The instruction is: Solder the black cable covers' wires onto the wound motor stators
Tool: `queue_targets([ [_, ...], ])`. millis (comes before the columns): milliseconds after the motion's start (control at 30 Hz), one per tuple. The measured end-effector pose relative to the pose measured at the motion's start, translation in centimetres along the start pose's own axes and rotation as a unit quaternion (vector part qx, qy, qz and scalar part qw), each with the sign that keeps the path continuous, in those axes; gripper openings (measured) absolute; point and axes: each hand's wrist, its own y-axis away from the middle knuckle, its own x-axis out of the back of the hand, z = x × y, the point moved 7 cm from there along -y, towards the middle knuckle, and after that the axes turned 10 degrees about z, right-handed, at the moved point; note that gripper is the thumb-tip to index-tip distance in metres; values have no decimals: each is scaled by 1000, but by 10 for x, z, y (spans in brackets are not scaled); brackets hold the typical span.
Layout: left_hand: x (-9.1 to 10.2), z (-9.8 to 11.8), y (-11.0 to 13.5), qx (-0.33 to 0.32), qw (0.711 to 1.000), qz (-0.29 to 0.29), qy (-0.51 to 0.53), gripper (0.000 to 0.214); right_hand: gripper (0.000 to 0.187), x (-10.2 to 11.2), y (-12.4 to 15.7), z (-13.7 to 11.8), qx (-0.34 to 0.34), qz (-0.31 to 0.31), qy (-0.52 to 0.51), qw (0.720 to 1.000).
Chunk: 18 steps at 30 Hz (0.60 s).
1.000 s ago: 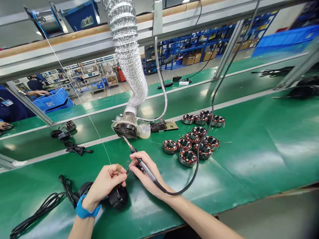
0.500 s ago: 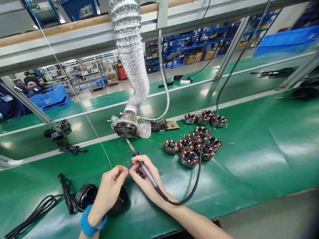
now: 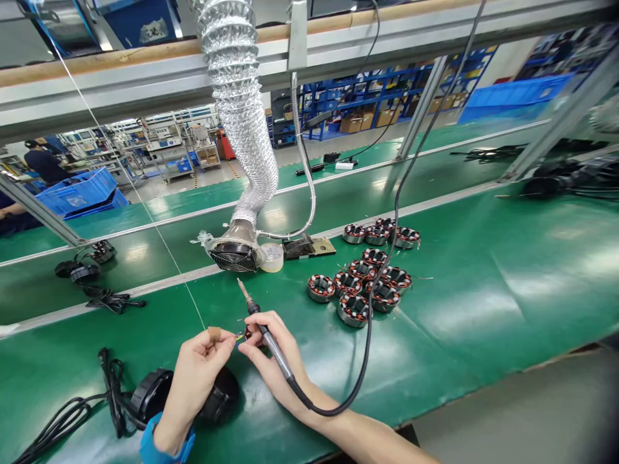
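Grey soldering iron (image 3: 273, 348) in the right hand (image 3: 271, 361), tan scrap (image 3: 214, 333) pinched in the left hand (image 3: 196, 380)

Left thumb and fingers press together on the scrap; right fingers wrap the iron's barrel, its metal tip pointing forward. Just beyond the right fingertips sit a thin wire (image 3: 239, 336) and a small dark red part (image 3: 248, 332), too small to identify. A round black housing (image 3: 222, 396) lies beneath the left hand, with a coiled black cable (image 3: 111, 393) beside it. Farther out, copper-wound stators (image 3: 353, 283) sit clustered on the green tabletop (image 3: 483, 309), near a silver-ducted fume extractor (image 3: 233, 256) and a clear tape roll (image 3: 272, 258).
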Motion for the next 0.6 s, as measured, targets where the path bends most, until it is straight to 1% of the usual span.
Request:
queue_targets([
  [67,2,0,-1,0,1000,13,1,28,35,1,0,-7,37,0,31,999],
  [133,2,1,-1,-1,1000,15,-5,26,39,1,-2,-19,101,-3,78,992],
  [200,0,3,1,-6,1000,2,-1,23,46,-6,-4,-29,157,-28,108,981],
  [267,-4,5,4,-10,1000,-20,10,21,48,-15,-5,-34,180,-66,102,976],
  [333,-7,6,6,-8,999,-40,15,22,46,-24,-6,-34,181,-94,82,976],
  [400,-7,7,7,-9,999,-48,1,24,44,-28,-8,-32,174,-99,71,977],
  [500,-2,11,6,-36,997,-54,-43,27,39,-24,-10,-26,152,-83,70,982],
  [567,0,13,5,-55,994,-69,-59,27,38,-19,-12,-23,134,-73,65,986],
  [600,0,13,5,-51,994,-80,-55,28,38,-17,-12,-22,128,-69,63,987],
])
